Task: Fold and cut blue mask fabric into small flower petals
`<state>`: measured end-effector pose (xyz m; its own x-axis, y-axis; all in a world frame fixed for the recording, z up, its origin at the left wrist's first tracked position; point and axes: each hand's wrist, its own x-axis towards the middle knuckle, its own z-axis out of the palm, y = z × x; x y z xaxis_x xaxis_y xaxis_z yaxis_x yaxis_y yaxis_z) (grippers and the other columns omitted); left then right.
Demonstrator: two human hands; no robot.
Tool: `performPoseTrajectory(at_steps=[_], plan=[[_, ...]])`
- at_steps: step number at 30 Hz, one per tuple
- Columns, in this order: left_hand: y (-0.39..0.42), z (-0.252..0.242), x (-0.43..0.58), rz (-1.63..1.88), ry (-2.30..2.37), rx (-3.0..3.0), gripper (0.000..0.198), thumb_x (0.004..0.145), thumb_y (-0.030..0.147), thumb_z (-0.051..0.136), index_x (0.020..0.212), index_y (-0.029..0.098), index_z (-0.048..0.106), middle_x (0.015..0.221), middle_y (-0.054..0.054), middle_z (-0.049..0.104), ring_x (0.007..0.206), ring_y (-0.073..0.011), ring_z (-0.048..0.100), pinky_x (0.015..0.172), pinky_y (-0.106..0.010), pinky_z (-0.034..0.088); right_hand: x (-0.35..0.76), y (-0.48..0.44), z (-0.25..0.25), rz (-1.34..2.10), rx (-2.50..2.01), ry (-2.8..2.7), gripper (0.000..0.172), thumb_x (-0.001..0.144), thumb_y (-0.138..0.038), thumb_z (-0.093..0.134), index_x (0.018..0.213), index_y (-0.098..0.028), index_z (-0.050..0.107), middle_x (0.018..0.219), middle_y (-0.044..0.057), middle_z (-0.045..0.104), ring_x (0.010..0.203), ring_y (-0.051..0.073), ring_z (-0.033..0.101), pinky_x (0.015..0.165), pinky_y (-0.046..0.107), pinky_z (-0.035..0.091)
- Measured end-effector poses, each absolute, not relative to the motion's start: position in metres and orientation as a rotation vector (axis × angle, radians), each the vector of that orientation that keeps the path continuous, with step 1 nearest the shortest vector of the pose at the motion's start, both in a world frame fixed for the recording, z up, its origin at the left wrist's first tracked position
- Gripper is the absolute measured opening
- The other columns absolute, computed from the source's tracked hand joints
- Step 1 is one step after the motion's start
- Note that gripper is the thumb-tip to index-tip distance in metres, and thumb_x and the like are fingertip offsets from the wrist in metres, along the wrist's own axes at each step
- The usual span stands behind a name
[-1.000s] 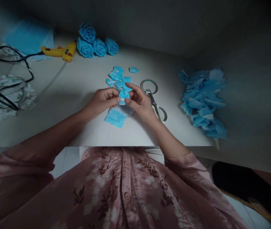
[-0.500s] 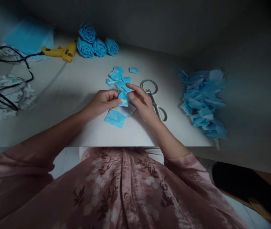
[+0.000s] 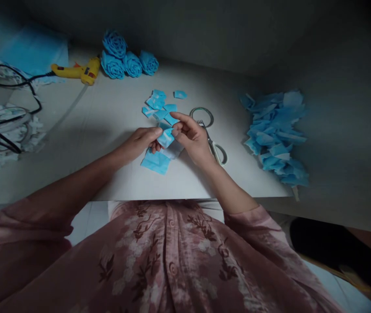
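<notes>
Between my hands is a small blue fabric piece [image 3: 166, 138] with a pale streak, its edge curling. My left hand [image 3: 141, 141] pinches its left side, thumb on top. On the other side, the thumb and a finger of my right hand [image 3: 192, 140] grip its right edge, while the index finger stretches out above. Several cut blue pieces [image 3: 156, 100] lie just beyond my hands. Below them a larger blue sheet [image 3: 155, 161] rests on the table, with a whitish piece [image 3: 174, 151] partly hidden by my right hand.
Scissors [image 3: 219, 153] and a ring of wire or tape [image 3: 202, 116] lie right of my hands. A heap of blue fabric [image 3: 278, 134] sits far right. Back left are rolled blue roses [image 3: 133, 64], a yellow glue gun [image 3: 89, 71], its black cord [image 3: 37, 93] and white scraps [image 3: 35, 130].
The blue piece has tilted and its edge now curls over. My right fingers have closed in on its right edge. The whole view has shifted slightly.
</notes>
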<state>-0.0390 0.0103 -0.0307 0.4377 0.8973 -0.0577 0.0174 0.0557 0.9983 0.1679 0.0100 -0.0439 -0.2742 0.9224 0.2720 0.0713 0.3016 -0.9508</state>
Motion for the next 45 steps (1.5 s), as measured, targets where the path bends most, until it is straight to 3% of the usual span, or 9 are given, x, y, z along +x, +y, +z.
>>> performPoseTrajectory(at_steps=[3,8,12,15,21,28,32,39,45], plan=[[0.012,-0.034,-0.039,0.849,0.895,1.253,0.052,0.088,0.068,0.065,0.075,0.018,0.068,0.064,-0.005,0.065,0.059,-0.0155,0.06,0.058,-0.029,0.049,0.168,0.01,-0.044,1.106,-0.943,-1.598,0.057,0.095,-0.064,0.071,0.138,-0.027,0.067,0.097,0.002,0.069,0.087,0.017,0.066,0.087,0.036,0.063],[0.009,-0.027,-0.041,0.87,0.965,1.371,0.026,0.079,0.041,0.08,0.08,0.018,0.069,0.068,0.0,0.065,0.06,-0.0115,0.059,0.059,-0.024,0.047,0.168,0.011,-0.046,1.103,-0.918,-1.606,0.055,0.093,-0.063,0.073,0.136,-0.028,0.069,0.097,0.002,0.069,0.088,0.018,0.065,0.085,0.035,0.062],[0.009,-0.025,-0.042,0.899,1.005,1.369,0.017,0.074,0.029,0.078,0.078,0.018,0.066,0.064,0.003,0.062,0.055,-0.0089,0.054,0.055,-0.022,0.043,0.169,0.009,-0.04,1.166,-0.876,-1.567,0.055,0.095,-0.059,0.073,0.139,-0.027,0.068,0.106,0.004,0.073,0.096,0.019,0.068,0.09,0.036,0.063],[0.01,-0.027,-0.041,0.95,1.021,1.309,0.014,0.077,0.028,0.076,0.078,0.018,0.066,0.063,0.003,0.063,0.054,-0.0087,0.055,0.055,-0.022,0.044,0.17,0.008,-0.037,1.224,-0.877,-1.52,0.059,0.096,-0.06,0.069,0.145,-0.027,0.063,0.113,0.005,0.074,0.1,0.019,0.069,0.093,0.038,0.063],[0.009,-0.029,-0.038,0.995,1.001,1.239,0.017,0.076,0.028,0.08,0.081,0.019,0.067,0.064,0.003,0.065,0.055,-0.0095,0.057,0.056,-0.023,0.047,0.164,0.008,-0.046,1.228,-0.852,-1.691,0.078,0.092,-0.061,0.075,0.158,-0.028,0.05,0.105,0.004,0.072,0.094,0.019,0.068,0.092,0.039,0.063],[0.009,-0.027,-0.038,0.954,0.858,1.143,0.028,0.08,0.043,0.08,0.079,0.018,0.067,0.069,-0.001,0.065,0.063,-0.0133,0.062,0.059,-0.026,0.049,0.165,0.009,-0.049,1.198,-0.885,-1.699,0.074,0.095,-0.063,0.07,0.157,-0.029,0.05,0.109,0.005,0.073,0.094,0.02,0.069,0.093,0.041,0.063],[0.009,-0.026,-0.039,0.919,0.961,1.282,0.021,0.076,0.035,0.08,0.081,0.019,0.068,0.07,0.001,0.065,0.062,-0.0122,0.06,0.061,-0.026,0.049,0.163,0.007,-0.049,1.165,-0.902,-1.749,0.072,0.095,-0.061,0.07,0.157,-0.029,0.052,0.099,0.002,0.07,0.087,0.019,0.066,0.088,0.039,0.062],[0.012,-0.026,-0.042,1.002,1.06,1.316,0.013,0.077,0.028,0.074,0.075,0.019,0.066,0.064,0.001,0.065,0.057,-0.011,0.057,0.059,-0.025,0.047,0.198,0.018,-0.015,0.856,-1.023,-1.808,0.05,0.098,-0.051,0.064,0.142,-0.027,0.067,0.12,0.008,0.076,0.103,0.021,0.069,0.089,0.034,0.059],[0.011,-0.025,-0.042,0.99,1.085,1.291,0.013,0.077,0.028,0.076,0.078,0.018,0.068,0.066,-0.001,0.069,0.057,-0.0116,0.059,0.06,-0.026,0.049,0.25,0.036,-0.006,0.359,-1.505,-2.016,0.022,0.092,-0.019,0.061,0.101,-0.017,0.081,0.095,0.009,0.078,0.085,0.022,0.068,0.082,0.036,0.052]])
